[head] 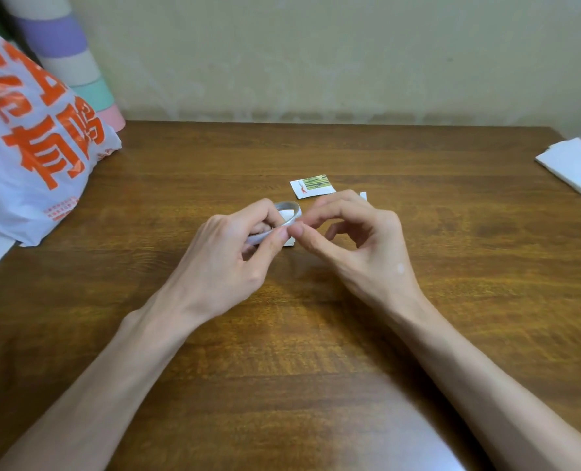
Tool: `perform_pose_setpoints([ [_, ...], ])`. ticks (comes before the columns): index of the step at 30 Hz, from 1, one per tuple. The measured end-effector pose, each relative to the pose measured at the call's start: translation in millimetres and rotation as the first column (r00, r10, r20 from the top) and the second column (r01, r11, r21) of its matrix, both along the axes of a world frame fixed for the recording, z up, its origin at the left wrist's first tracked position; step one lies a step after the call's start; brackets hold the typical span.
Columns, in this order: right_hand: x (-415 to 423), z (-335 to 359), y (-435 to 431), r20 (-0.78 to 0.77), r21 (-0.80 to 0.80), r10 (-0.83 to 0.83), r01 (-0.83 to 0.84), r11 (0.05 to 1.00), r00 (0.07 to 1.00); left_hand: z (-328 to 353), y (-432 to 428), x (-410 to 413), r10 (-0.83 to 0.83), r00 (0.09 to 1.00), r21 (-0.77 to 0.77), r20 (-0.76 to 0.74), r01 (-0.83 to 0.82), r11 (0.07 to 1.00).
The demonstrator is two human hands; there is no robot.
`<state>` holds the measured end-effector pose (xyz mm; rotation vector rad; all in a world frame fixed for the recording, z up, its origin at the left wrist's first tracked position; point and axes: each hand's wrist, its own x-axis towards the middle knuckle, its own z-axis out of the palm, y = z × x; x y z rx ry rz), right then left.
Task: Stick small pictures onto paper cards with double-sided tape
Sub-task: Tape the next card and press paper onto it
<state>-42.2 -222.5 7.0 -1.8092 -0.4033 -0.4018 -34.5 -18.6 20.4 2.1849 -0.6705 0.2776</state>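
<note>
Head view showed both hands meeting over the middle of a brown wood-grain worktop (282, 334). The left hand (228, 253) had its fingers curled round a roll of double-sided tape (290, 212). The roll was white, raised just off the surface and largely hidden inside the grip, so only its far arc and a strip under the thumb could be seen. The right hand (360, 246) pinched the roll's near rim between thumb and forefinger, the other fingers loosely bent. Whether a loose end was already lifted could not be made out.

Beneath the two thumbs a corner of white paper (289, 243) peeked out, mostly covered. Just beyond the hands lay a small picture card (312, 186), white with a green print, flat and apart from them. A white scrap (363, 196) showed only its tip behind the right knuckles.

At the left edge a white plastic bag (27, 158) with orange lettering was cut off by the frame, with a pastel-striped roll (75, 62) behind it. Folded white sheets (574, 166) sat at the far right, partly out of view.
</note>
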Motion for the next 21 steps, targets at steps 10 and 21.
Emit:
perform_pose_setpoints([
  [10, -3.5, -4.9, 5.5, 0.203, -0.223, -0.116, 0.161, 0.962, 0.972, 5.6, 3.0, 0.0, 0.033, 0.999, 0.010, 0.024, -0.034, 0.999],
  [21, 0.3, 3.5, 2.2, 0.025, -0.139, 0.005, -0.002, 0.990, 1.000, 5.6, 5.8, 2.0, 0.053, 0.991, 0.087, 0.121, -0.064, 0.994],
])
